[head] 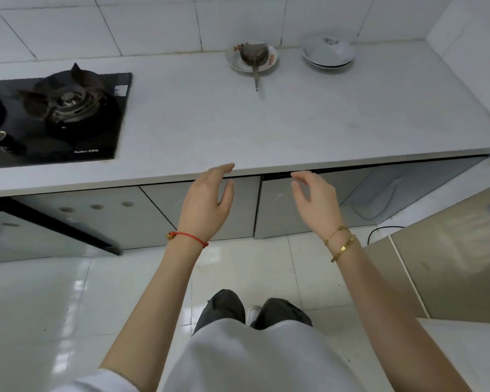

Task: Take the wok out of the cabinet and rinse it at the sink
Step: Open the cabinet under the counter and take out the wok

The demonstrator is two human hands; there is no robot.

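Grey cabinet doors [275,210] run under the white counter [238,123], and those in front of me are shut. No wok or sink is in view. My left hand [207,202] is raised in front of the cabinets just below the counter edge, fingers apart and empty. My right hand [314,199] hangs at the same height in front of the neighbouring door, fingers spread, holding nothing. A red string bracelet is on my left wrist and gold bracelets on my right.
A black gas hob [57,114] sits at the counter's left. A plate with a ladle [252,59] and stacked bowls [327,52] stand by the tiled wall. A dark open door edge [63,224] juts out at lower left. A cable [379,230] lies on the floor.
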